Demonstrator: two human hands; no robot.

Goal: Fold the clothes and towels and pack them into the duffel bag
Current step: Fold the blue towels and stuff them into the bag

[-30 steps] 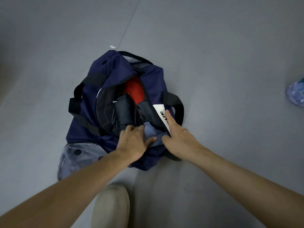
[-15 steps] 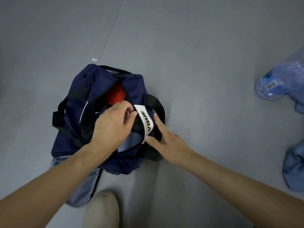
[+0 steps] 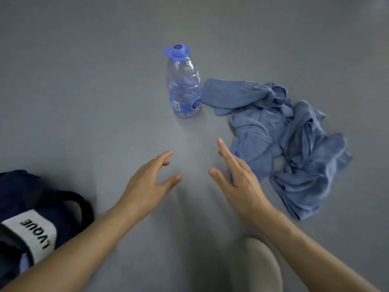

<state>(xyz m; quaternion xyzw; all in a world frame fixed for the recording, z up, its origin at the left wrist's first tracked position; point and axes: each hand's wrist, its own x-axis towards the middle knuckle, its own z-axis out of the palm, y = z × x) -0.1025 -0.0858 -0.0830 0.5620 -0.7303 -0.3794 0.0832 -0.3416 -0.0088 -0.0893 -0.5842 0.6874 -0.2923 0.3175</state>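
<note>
A crumpled blue towel (image 3: 290,142) lies on the grey floor at the right. The navy duffel bag (image 3: 31,199) with a black handle and a white lettered label sits at the lower left edge, partly cut off. My left hand (image 3: 149,182) hovers over bare floor in the middle, fingers spread, holding nothing. My right hand (image 3: 237,180) is stretched out flat with its fingers apart, its outer edge right at the towel's near left corner; it holds nothing.
A clear plastic water bottle (image 3: 183,87) with a blue cap stands upright just left of the towel's far end. A beige knee or shoe (image 3: 259,266) fills the bottom centre. Grey floor surrounds everything.
Both hands have left the duffel bag's opening and swung right. The view turned right, so the bag slid to the lower left and the bottle and towel came into the centre.
</note>
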